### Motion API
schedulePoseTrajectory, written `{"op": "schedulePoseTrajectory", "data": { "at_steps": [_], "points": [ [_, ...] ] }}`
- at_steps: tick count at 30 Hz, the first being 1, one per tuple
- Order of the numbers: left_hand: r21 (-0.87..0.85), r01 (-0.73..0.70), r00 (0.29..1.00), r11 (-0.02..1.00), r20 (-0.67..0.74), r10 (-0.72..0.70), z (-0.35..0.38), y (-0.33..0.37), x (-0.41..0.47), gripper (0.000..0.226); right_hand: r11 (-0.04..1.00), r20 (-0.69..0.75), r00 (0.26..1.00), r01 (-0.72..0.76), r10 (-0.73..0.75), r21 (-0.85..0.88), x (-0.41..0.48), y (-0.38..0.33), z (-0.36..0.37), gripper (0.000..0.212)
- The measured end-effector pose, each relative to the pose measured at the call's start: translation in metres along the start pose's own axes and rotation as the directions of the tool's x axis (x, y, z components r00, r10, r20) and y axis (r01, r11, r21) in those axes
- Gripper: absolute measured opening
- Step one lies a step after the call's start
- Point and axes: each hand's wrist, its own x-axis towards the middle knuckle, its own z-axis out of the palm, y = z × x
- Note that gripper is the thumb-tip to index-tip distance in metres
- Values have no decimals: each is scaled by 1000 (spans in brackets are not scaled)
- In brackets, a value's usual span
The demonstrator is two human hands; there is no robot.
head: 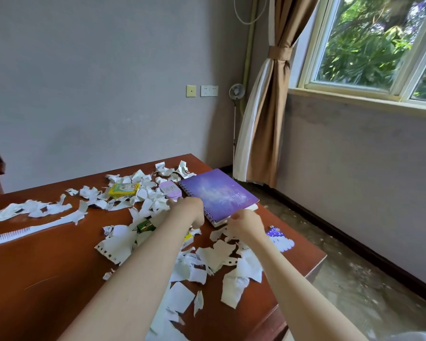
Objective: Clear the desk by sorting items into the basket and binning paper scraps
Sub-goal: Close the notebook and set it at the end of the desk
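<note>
Notebook sits between both hands: left hand at its spiral, right hand at its corner; whether either grips is unclear.

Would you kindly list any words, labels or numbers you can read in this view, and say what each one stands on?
No text here can be read with certainty.
purple notebook: pale script on the cover, too faint to read.
yellow box: printed label on the lid, too blurred.
lilac case: dark marks on top, too blurred.
green packet: light print, too small.
</note>
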Motion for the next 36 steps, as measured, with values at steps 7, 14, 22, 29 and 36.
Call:
{"op": "schedulePoseTrajectory", "data": {
  "at_steps": [7, 14, 22, 29, 36],
  "points": [
    [-139, -103, 987, 985, -135, 84, 3, 6, -8, 37, 970, 98, 987, 106, -130, 219, -21, -3, 4, 19],
    [-220, -152, 988, 964, -42, 146, 23, 25, -10, 54, 975, -129, 987, -118, 94, -189, -21, 30, -27, 39],
    [-171, -204, 969, 964, -175, 174, 22, 31, -16, 48, 979, -53, 986, -166, 160, -119, -23, 34, -25, 43],
    [-171, -273, 947, 947, -223, 233, 19, 24, -22, 41, 973, -139, 969, -186, 205, 139, -10, 22, -25, 37],
    [-583, -111, 986, 805, -165, 16, 7, 10, -4, 46, 957, -114, 967, -201, 228, 208, 43, 10, -31, 38]
  ]
}}
